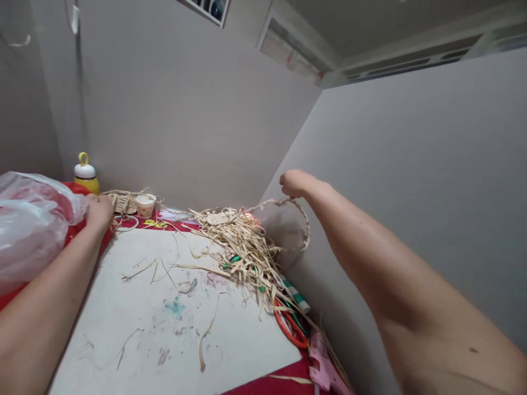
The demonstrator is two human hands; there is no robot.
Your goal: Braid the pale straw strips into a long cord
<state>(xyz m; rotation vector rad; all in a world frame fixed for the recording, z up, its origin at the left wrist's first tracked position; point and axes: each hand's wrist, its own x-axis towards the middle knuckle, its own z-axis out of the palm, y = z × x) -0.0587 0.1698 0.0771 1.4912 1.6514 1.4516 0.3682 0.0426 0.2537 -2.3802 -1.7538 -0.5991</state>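
Raised over the far right of the table, my right hand [298,182] is closed on a braided straw cord [308,222], which hangs in a loop below it. The cord's other end runs into a heap of loose straw strips [247,241]. At the far left, my left hand [99,211] is closed at the edge of a translucent plastic bag [37,219]; its fingertips are hidden. Just beyond that hand are a woven straw piece [123,202] and a paper cup [145,205].
A stained white board [135,307] covers most of the red tabletop, with straw scraps on it. A yellow bottle [86,174] stands at the back left. Along the right edge lie orange-handled scissors [291,332], a green-and-white roll [295,295] and a pink glue gun [323,362]. Walls rise behind and right.
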